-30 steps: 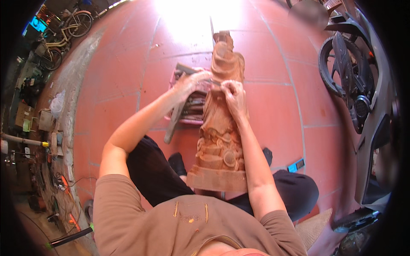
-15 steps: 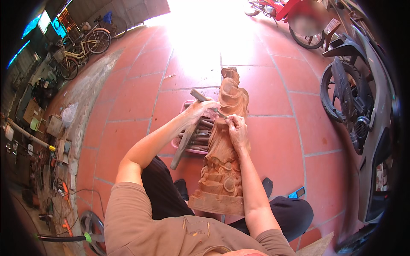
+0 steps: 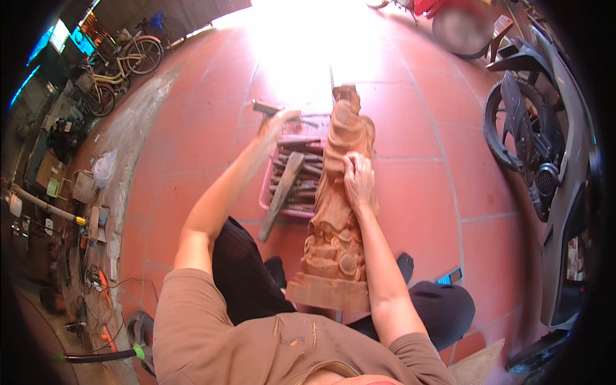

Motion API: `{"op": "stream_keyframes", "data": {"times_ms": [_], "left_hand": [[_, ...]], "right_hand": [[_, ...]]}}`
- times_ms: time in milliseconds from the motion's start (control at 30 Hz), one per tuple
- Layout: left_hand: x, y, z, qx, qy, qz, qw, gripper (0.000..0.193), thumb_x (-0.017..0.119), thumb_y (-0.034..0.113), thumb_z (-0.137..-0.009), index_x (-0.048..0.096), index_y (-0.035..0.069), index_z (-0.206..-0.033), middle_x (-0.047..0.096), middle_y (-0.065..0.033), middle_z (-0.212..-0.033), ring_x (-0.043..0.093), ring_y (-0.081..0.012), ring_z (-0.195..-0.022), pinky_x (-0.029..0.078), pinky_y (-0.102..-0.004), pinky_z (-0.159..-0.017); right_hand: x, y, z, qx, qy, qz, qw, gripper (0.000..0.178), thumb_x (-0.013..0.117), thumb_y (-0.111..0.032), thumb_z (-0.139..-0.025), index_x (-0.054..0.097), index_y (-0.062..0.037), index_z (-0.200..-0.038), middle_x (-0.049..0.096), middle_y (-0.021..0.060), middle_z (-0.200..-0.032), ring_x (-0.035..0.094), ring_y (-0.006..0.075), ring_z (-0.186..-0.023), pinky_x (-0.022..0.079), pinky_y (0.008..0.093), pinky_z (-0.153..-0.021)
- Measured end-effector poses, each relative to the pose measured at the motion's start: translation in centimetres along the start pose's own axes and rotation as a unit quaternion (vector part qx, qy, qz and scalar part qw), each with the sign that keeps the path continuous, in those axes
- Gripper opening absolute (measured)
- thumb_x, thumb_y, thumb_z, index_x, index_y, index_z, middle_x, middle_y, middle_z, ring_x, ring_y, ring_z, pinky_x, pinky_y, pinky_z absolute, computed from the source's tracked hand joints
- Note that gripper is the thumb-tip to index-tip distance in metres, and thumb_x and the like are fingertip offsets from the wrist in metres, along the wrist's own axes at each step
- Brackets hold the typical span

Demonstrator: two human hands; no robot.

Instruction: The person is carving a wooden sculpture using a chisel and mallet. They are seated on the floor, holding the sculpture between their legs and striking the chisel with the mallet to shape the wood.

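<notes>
A carved reddish-brown wooden statue (image 3: 333,221) lies lengthwise before me, its square base toward my body between my legs. My left hand (image 3: 279,119) is raised to the left of the statue's upper part, closed around a carving chisel (image 3: 265,109). The chisel's thin blade points right, apart from the wood. My right hand (image 3: 360,178) rests on the statue's middle, fingers bent and pressed together against the carving. Under my left forearm stands a pink plastic basket (image 3: 265,192) full of wooden-handled tools (image 3: 311,168). A wooden club (image 3: 281,197) lies slanted across its near left side.
A blue phone (image 3: 450,276) is on the red tiled floor (image 3: 410,192), right of my knee. Motorbikes (image 3: 545,173) stand along the right. Bicycles (image 3: 122,69) are at the far left. Tools, cables and a white plastic bag (image 3: 104,168) crowd the left ledge.
My left hand has lifted the chisel off the statue and moved away to the far left. My right hand has let go of the blade and shifted slightly farther up the statue.
</notes>
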State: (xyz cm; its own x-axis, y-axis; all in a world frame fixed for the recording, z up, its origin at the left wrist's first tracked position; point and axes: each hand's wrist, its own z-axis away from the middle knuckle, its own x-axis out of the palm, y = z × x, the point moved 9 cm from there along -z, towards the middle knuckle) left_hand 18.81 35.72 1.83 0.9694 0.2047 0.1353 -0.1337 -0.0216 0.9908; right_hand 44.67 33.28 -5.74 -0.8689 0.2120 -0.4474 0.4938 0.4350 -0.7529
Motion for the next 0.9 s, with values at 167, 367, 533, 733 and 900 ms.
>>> {"op": "stream_keyframes", "data": {"times_ms": [167, 367, 533, 733, 900], "left_hand": [[-2.4, -3.6, -4.5, -0.016, 0.029, 0.001, 0.999, 0.021, 0.069, 0.018, -0.092, 0.063, 0.000, -0.102, 0.065, -0.0120, -0.101, 0.072, -0.0260, -0.084, 0.059, -0.0359, -0.077], [-2.2, -8.8, -8.3, -0.017, 0.076, 0.019, 0.997, 0.025, 0.071, 0.020, -0.091, 0.062, 0.000, -0.103, 0.067, -0.0133, -0.098, 0.073, -0.0260, -0.084, 0.061, -0.0366, -0.078], [0.4, -10.7, -9.5, 0.035, 0.083, 0.069, 0.994, 0.027, 0.078, 0.019, -0.085, 0.064, 0.000, -0.098, 0.069, -0.0123, -0.088, 0.072, -0.0230, -0.068, 0.060, -0.0312, -0.062], [0.9, -10.9, -10.6, 0.070, 0.072, 0.041, 0.994, 0.031, 0.074, 0.021, -0.089, 0.063, -0.001, -0.107, 0.070, -0.0155, -0.097, 0.072, -0.0233, -0.082, 0.059, -0.0328, -0.077], [2.0, -9.5, -11.3, 0.128, 0.065, -0.001, 0.990, 0.020, 0.077, 0.014, -0.085, 0.068, 0.000, -0.096, 0.071, -0.0101, -0.088, 0.071, -0.0170, -0.076, 0.057, -0.0292, -0.066]], "right_hand": [[-0.3, -1.2, 0.0, -0.022, 0.036, 0.083, 0.996, 0.012, 0.063, -0.025, -0.095, 0.067, -0.0139, -0.097, 0.068, 0.0007, -0.103, 0.059, 0.0226, -0.107, 0.047, 0.0405, -0.084], [0.1, -1.9, -0.1, -0.048, 0.027, 0.136, 0.989, 0.013, 0.060, -0.024, -0.096, 0.067, -0.0128, -0.096, 0.067, 0.0013, -0.106, 0.059, 0.0228, -0.108, 0.048, 0.0399, -0.085], [-0.1, -2.2, -0.2, -0.049, 0.024, 0.150, 0.987, 0.012, 0.059, -0.022, -0.095, 0.067, -0.0130, -0.096, 0.067, 0.0006, -0.105, 0.059, 0.0225, -0.108, 0.049, 0.0392, -0.084], [0.0, -2.4, -0.2, -0.046, 0.020, 0.155, 0.987, 0.012, 0.058, -0.020, -0.094, 0.067, -0.0126, -0.098, 0.066, 0.0002, -0.107, 0.059, 0.0230, -0.107, 0.049, 0.0399, -0.084], [0.1, -2.0, -0.3, -0.043, 0.020, 0.147, 0.988, 0.013, 0.058, -0.020, -0.094, 0.067, -0.0124, -0.098, 0.066, 0.0003, -0.108, 0.059, 0.0233, -0.108, 0.049, 0.0402, -0.084]]}}
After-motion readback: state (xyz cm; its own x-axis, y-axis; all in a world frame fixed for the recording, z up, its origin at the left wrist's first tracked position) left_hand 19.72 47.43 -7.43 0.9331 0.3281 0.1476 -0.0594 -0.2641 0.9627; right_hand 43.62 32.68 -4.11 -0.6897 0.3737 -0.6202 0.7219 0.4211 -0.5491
